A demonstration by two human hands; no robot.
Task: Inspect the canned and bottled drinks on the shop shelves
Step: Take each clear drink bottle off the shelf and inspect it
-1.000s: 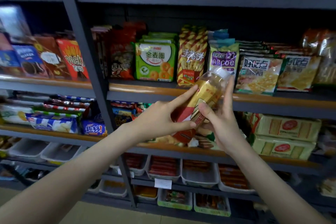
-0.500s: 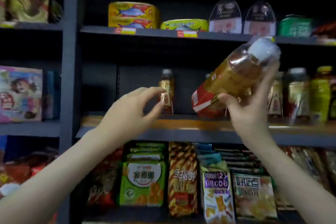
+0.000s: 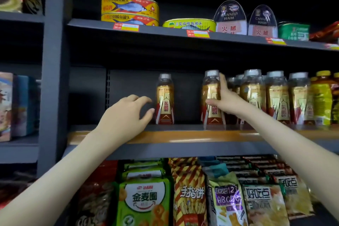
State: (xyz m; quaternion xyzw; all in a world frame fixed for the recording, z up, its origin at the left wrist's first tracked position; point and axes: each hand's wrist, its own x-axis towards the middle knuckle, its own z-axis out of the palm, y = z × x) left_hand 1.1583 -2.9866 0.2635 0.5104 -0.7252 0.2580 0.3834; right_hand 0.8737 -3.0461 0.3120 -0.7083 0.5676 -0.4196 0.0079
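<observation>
Bottle [image 3: 210, 88] upright on shelf [image 3: 183, 136] in right grip [image 3: 227, 102], label partly hidden; left grip [image 3: 124, 113] loose, empty, beside lone bottle [image 3: 164, 99].

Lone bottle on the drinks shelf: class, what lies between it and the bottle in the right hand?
Nothing: between the lone bottle and the held bottle in the right hand the head view shows only bare shelf board and dark back panel.

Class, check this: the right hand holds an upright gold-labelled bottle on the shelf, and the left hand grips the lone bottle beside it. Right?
Wrong on the left hand: the head view shows it gripping nothing, fingers spread short of the lone bottle. The right hand holds the upright gold-labelled bottle on the shelf.
</observation>
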